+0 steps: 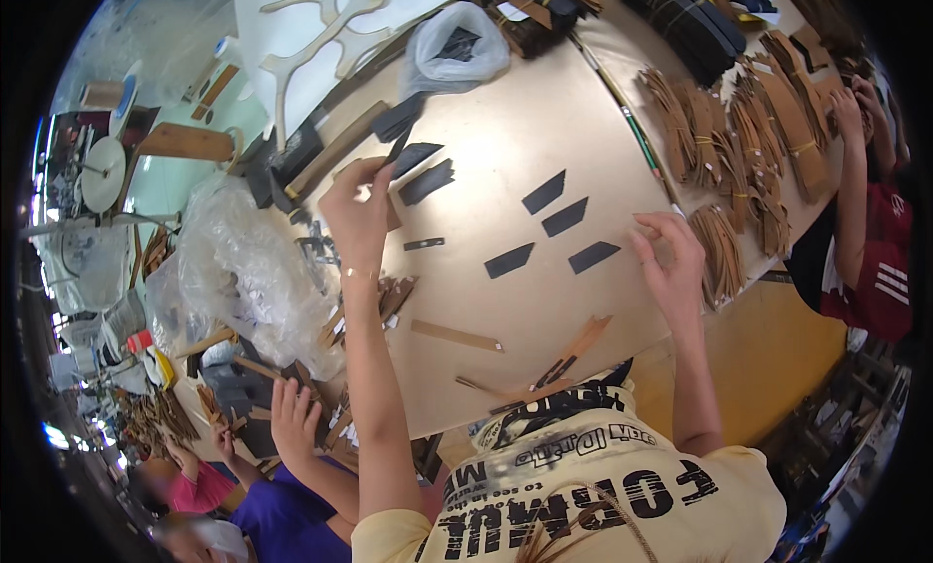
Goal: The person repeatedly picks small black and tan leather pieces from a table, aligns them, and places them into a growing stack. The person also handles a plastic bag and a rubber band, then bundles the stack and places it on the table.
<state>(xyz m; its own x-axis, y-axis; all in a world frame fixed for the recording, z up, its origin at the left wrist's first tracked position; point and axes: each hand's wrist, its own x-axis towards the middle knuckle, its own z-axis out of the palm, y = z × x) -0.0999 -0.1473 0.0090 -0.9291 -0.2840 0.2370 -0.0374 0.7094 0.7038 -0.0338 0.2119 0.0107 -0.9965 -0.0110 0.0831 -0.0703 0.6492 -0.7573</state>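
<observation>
My left hand (pixel 358 213) is raised over the left side of the table, finger and thumb pinched on a thin black strip (pixel 401 143) seen edge-on. Close beside it lie overlapping black slant-ended pieces (pixel 426 182). My right hand (pixel 673 257) hovers at the right with its thumb and fingers apart, nothing visible between them. Between my hands are several flat black pieces with slanted ends, one (pixel 595 258) nearest my right hand and another (pixel 544 191) farther back. A small dark strip (pixel 424 243) rests to the right of my left wrist.
Bundled brown strips (pixel 714 136) cover the right side, near a co-worker's hands (pixel 850 106). At the back stands a clear bag (pixel 457 48) with dark pieces. Crumpled plastic (pixel 253 272) lies left, near another person's hand (pixel 294 417). A brown strip (pixel 457 336) lies in front.
</observation>
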